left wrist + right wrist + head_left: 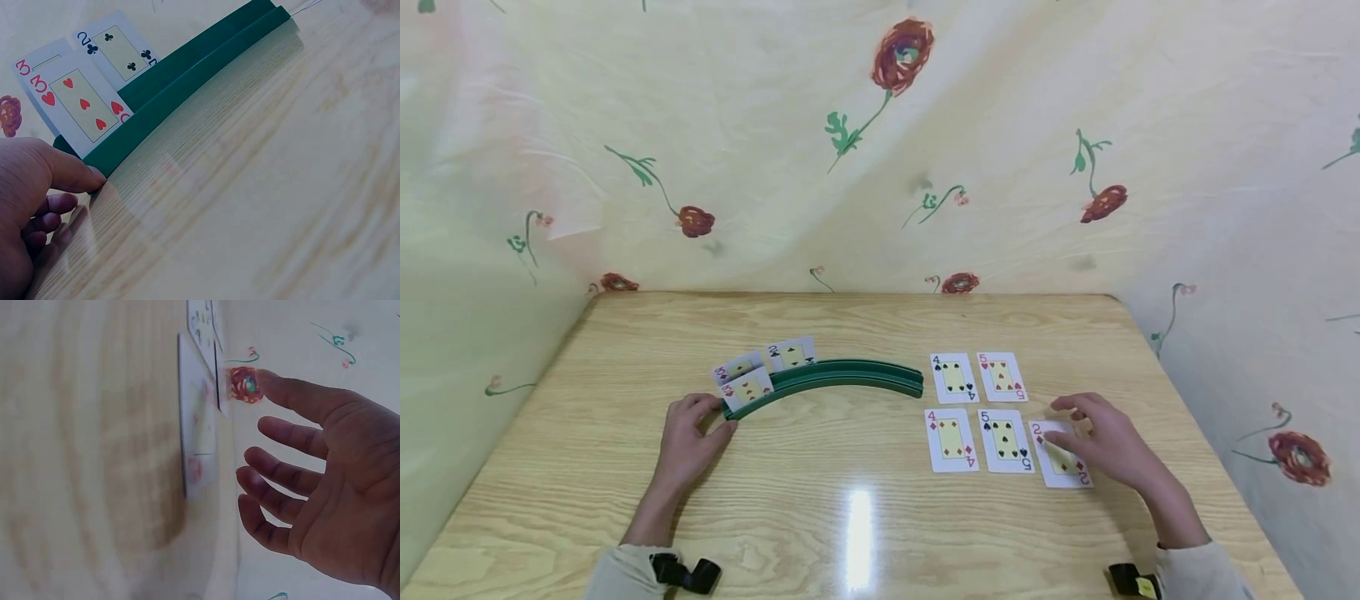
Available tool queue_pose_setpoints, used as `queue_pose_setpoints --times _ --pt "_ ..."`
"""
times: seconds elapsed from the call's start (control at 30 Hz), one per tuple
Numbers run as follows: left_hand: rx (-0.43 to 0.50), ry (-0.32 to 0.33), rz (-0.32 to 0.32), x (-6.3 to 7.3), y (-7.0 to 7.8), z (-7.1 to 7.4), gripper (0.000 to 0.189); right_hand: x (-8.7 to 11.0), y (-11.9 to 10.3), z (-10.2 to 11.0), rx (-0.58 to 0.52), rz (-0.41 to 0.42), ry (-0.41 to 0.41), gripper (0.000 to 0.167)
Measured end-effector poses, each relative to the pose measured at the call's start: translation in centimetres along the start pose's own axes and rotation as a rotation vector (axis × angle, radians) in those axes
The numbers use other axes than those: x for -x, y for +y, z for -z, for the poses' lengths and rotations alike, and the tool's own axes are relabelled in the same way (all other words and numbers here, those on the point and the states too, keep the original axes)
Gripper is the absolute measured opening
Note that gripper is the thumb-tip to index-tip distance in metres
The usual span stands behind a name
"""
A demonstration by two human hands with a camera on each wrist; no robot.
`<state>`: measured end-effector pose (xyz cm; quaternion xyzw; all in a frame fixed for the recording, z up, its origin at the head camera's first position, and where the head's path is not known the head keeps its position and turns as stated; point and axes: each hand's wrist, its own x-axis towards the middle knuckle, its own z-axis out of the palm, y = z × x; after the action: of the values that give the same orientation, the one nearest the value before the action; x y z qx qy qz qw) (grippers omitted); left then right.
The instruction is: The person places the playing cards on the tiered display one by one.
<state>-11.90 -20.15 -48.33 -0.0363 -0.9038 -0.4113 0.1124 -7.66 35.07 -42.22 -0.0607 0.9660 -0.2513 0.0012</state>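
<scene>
**One floral cloth [760, 125] behind one wooden table [775, 500]**

One curved green rack [850, 373] lies left of centre. One left hand [688, 442], at left, pinches its end with thumb and finger; one right hand [1105, 437], lower right, spreads loosely curved fingers over the two of diamonds [1063, 472]. Three racked cards [748, 388], left; five flat cards [951, 442], right, that two included.

A rack [850, 372] of smooth green plastic and playing cards [954, 378] of smooth paper sit on a glossy wood-grain surface [790, 517], before a creased, cloth-like backdrop [737, 100]; the sleeves [622, 575] are matt cloth
</scene>
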Motion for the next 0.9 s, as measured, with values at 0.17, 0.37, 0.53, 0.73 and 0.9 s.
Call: queue_pose_setpoints --times 0.17,0.37,0.53,0.73,0.9 --pt "0.005 -0.004 0.005 -0.1 -0.2 -0.1 0.028 0.8 0.8 -0.9 0.023 0.001 -0.033 0.058" --pt "0.000 -0.011 0.012 -0.1 -0.2 0.0 0.028 1.4 1.3 -1.7 0.013 0.016 -0.024 0.065" --pt "-0.002 -0.012 0.011 -0.1 -0.1 0.1 0.028 2.1 1.4 -2.0 0.029 0.015 -0.028 0.064" --pt "-0.009 -0.003 -0.004 -0.1 -0.2 0.1 0.029 2.5 1.1 -2.1 0.055 0.007 -0.031 0.064" --pt "-0.004 -0.008 0.007 0.0 -0.2 0.0 0.029 2.6 0.8 -2.1 0.090 -0.009 -0.029 0.064"
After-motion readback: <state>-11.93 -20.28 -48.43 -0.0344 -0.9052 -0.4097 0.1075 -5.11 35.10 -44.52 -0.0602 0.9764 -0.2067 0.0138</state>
